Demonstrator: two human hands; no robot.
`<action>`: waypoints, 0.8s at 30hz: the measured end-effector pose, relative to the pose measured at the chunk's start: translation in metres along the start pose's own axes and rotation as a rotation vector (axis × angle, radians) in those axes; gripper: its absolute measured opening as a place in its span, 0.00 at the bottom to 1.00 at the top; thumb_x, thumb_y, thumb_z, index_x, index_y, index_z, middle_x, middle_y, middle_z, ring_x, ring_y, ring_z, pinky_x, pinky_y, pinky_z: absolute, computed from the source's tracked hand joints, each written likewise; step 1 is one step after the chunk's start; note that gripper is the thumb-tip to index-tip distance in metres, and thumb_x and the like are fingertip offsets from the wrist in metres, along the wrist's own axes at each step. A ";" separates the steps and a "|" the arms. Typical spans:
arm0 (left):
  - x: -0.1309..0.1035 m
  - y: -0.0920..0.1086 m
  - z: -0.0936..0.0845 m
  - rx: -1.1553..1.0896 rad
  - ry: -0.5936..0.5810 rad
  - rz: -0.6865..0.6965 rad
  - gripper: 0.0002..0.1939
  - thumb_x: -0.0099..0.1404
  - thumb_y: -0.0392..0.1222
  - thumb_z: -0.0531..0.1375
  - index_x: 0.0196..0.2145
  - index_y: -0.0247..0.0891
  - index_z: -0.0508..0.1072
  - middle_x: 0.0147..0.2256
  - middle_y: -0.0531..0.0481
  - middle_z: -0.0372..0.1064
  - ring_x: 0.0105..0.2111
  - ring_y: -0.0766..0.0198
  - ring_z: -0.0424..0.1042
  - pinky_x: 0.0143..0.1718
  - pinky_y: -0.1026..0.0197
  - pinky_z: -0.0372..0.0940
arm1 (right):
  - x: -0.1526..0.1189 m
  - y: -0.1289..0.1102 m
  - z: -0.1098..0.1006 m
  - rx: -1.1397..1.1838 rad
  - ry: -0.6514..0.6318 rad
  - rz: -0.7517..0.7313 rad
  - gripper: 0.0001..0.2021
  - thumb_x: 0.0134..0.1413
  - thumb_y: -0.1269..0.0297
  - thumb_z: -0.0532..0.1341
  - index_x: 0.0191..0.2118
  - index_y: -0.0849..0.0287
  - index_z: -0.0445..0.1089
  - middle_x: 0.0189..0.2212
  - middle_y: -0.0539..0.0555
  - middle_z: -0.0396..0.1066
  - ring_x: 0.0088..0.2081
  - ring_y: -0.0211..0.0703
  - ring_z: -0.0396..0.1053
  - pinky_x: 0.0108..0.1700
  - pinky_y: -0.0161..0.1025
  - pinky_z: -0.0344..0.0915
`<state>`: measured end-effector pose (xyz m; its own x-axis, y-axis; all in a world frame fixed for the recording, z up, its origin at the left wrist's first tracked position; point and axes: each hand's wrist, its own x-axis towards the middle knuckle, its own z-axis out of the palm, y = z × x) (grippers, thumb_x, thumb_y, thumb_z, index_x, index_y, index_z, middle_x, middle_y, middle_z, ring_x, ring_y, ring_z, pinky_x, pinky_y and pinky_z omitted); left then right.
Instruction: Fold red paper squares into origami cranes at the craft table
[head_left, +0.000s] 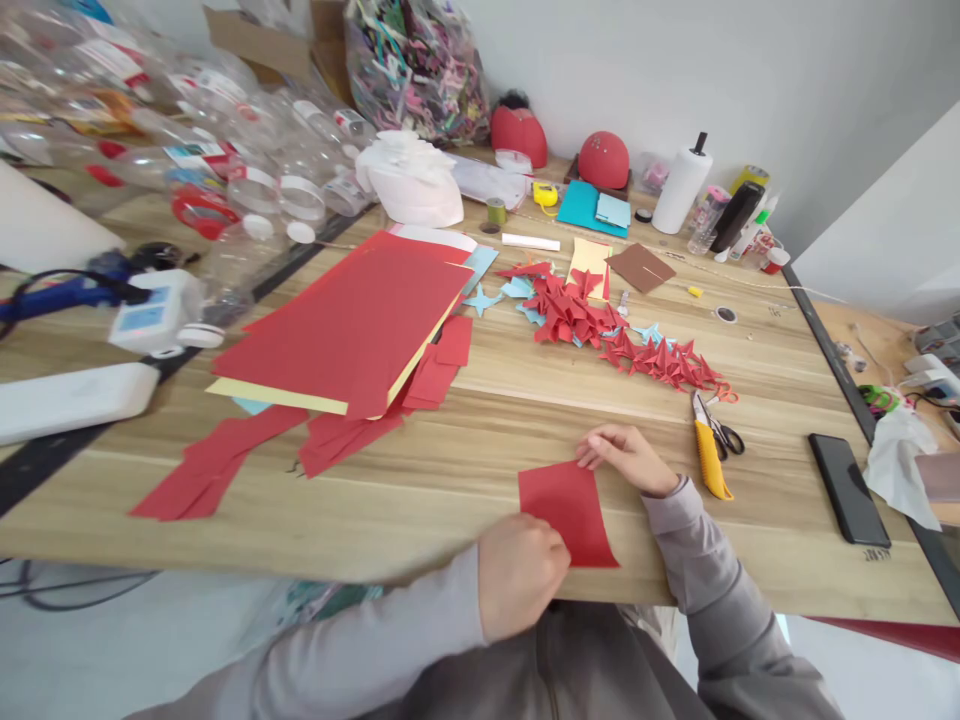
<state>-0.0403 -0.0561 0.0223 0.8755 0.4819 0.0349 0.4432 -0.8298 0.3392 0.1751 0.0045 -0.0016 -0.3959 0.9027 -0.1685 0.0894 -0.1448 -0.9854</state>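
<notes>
A square sheet of red paper lies by the table's front edge, its lower right corner lifted slightly. Curled at the sheet's lower left is my left hand, which hides that corner between or beneath its fingers. My right hand pinches the upper right corner with thumb and fingertips together. Beyond the hands sits a heap of folded red paper stars, with a row of more stars alongside. To the right lie a yellow utility knife and black-handled scissors.
Large red sheets are stacked at left, with red strips nearby. Plastic bottles crowd the back left. A phone rests at right. Teal paper, a tape measure and a pincushion are at the back.
</notes>
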 end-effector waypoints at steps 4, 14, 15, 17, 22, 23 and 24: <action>0.020 -0.029 -0.043 0.213 0.480 -0.080 0.13 0.64 0.32 0.50 0.35 0.35 0.74 0.34 0.44 0.75 0.33 0.59 0.74 0.35 0.57 0.70 | -0.005 -0.004 -0.010 0.105 0.053 -0.209 0.35 0.51 0.32 0.47 0.44 0.58 0.71 0.40 0.61 0.76 0.44 0.49 0.74 0.48 0.49 0.69; 0.058 -0.106 -0.027 0.033 0.723 0.178 0.08 0.62 0.31 0.54 0.34 0.38 0.73 0.38 0.46 0.77 0.42 0.61 0.75 0.47 0.53 0.68 | -0.004 -0.010 -0.019 -0.553 0.592 -0.581 0.05 0.53 0.65 0.61 0.30 0.52 0.74 0.33 0.53 0.77 0.44 0.48 0.72 0.52 0.52 0.64; 0.060 -0.114 -0.022 0.048 0.701 0.148 0.08 0.62 0.32 0.54 0.32 0.38 0.73 0.37 0.47 0.77 0.41 0.61 0.75 0.48 0.50 0.68 | -0.003 -0.008 -0.020 -0.627 0.594 -0.574 0.05 0.52 0.66 0.61 0.29 0.51 0.74 0.32 0.53 0.77 0.42 0.47 0.72 0.52 0.53 0.63; 0.060 -0.126 -0.014 0.036 0.726 0.088 0.08 0.62 0.32 0.55 0.30 0.38 0.74 0.36 0.47 0.77 0.40 0.61 0.75 0.47 0.50 0.67 | -0.001 -0.005 -0.021 -0.743 0.586 -0.545 0.06 0.53 0.68 0.61 0.30 0.52 0.74 0.32 0.52 0.77 0.40 0.47 0.73 0.52 0.54 0.61; 0.057 -0.135 -0.012 -0.079 0.831 -0.064 0.09 0.62 0.34 0.56 0.28 0.40 0.75 0.38 0.47 0.77 0.42 0.60 0.72 0.45 0.50 0.67 | 0.002 0.001 -0.024 -0.753 0.637 -0.452 0.06 0.54 0.68 0.60 0.35 0.52 0.75 0.34 0.54 0.77 0.39 0.46 0.73 0.47 0.49 0.66; 0.056 -0.135 -0.013 -0.125 0.831 -0.067 0.10 0.63 0.34 0.55 0.28 0.40 0.75 0.38 0.47 0.77 0.42 0.60 0.72 0.44 0.51 0.68 | 0.002 0.001 -0.024 -0.736 0.645 -0.440 0.07 0.53 0.68 0.60 0.36 0.52 0.74 0.35 0.54 0.76 0.40 0.47 0.72 0.47 0.48 0.67; 0.056 -0.134 -0.014 -0.165 0.822 -0.061 0.10 0.63 0.34 0.55 0.28 0.40 0.75 0.38 0.47 0.77 0.43 0.60 0.72 0.44 0.51 0.68 | 0.002 0.002 -0.025 -0.723 0.652 -0.433 0.09 0.52 0.70 0.60 0.38 0.52 0.74 0.37 0.55 0.76 0.42 0.47 0.72 0.47 0.48 0.67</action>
<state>-0.0536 0.0863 -0.0083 0.4036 0.6295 0.6639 0.3953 -0.7744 0.4940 0.1974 0.0157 -0.0031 0.0224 0.8934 0.4487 0.6646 0.3220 -0.6742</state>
